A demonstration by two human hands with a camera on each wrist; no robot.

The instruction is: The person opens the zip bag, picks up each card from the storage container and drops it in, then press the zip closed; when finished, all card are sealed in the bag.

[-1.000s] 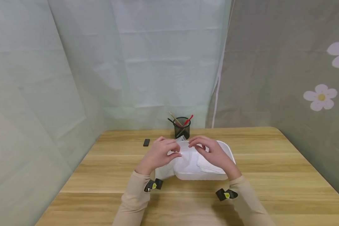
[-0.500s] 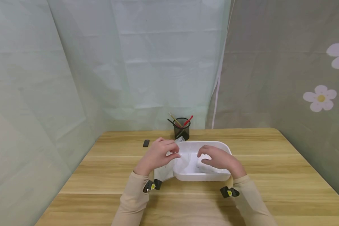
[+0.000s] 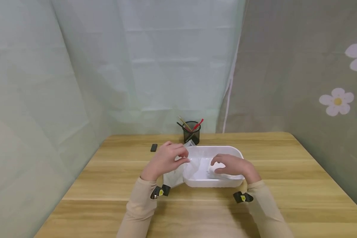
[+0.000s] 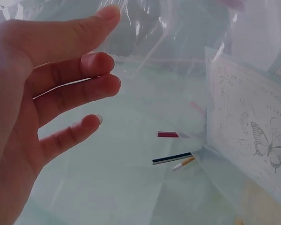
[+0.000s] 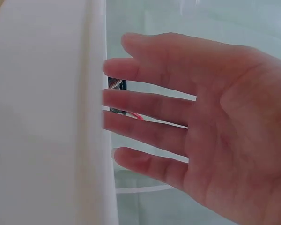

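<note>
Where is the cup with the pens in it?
In the head view, the black mesh pen cup stands at the far middle of the wooden table, just behind the white tray, right of a small black object.

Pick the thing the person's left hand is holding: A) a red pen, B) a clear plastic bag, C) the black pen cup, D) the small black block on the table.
B: the left hand pinches the clear plastic bag at the left end of the white tub.
</note>
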